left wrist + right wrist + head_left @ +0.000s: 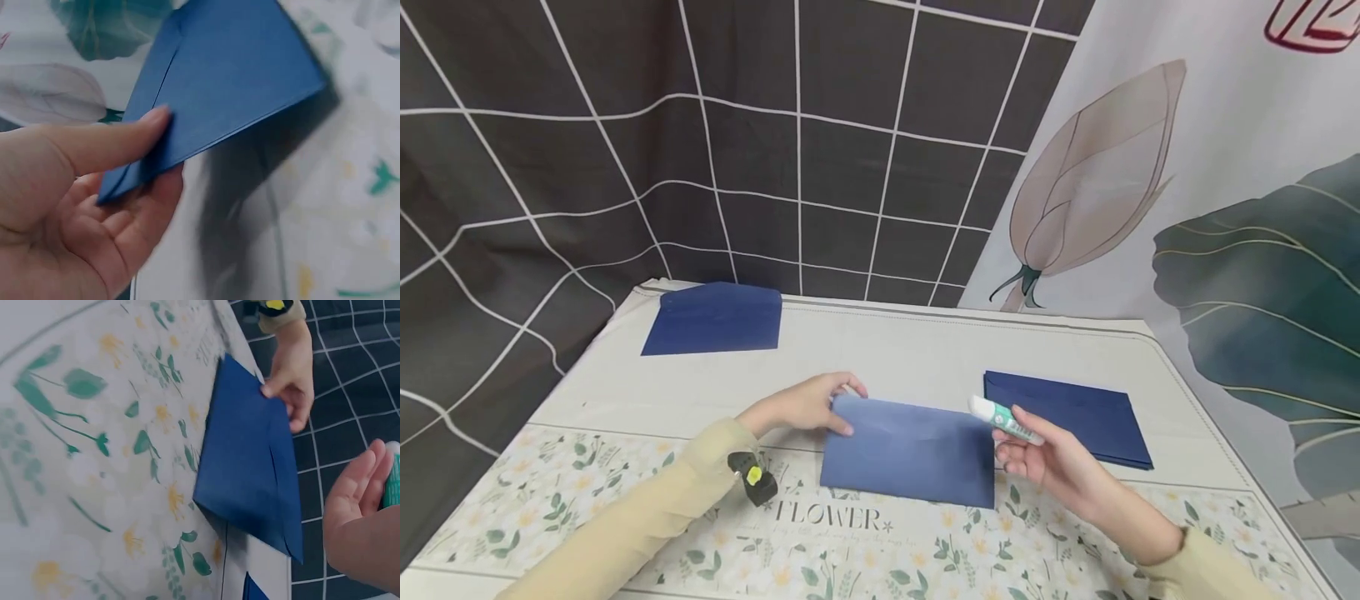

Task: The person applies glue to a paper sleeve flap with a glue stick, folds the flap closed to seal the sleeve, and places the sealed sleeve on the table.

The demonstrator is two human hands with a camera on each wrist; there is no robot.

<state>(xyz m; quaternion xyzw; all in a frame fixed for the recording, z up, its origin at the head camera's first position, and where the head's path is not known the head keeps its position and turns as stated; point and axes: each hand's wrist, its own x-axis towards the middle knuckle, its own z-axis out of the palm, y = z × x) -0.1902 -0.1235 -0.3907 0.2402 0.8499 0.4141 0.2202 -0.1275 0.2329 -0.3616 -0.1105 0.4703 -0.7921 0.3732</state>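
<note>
My left hand [811, 405] pinches a dark blue envelope [910, 454] by its left end, thumb on the upper face and fingers underneath. The envelope is lifted at a tilt, and its shadow falls on the tablecloth in the left wrist view. Along one long edge runs the line of a folded flap [156, 78]. Beside the envelope's right end, my right hand [1060, 458] grips a glue stick [1003, 419] with a green label, its white end pointing up and left. Only part of the glue stick [394, 478] shows in the right wrist view.
Another blue envelope [715, 321] lies at the back left with its flap spread out. A small stack of blue envelopes [1075, 412] lies right of centre, partly behind my right hand. The tablecloth [587, 500] has a floral print. A dark grid curtain [737, 150] hangs behind the table.
</note>
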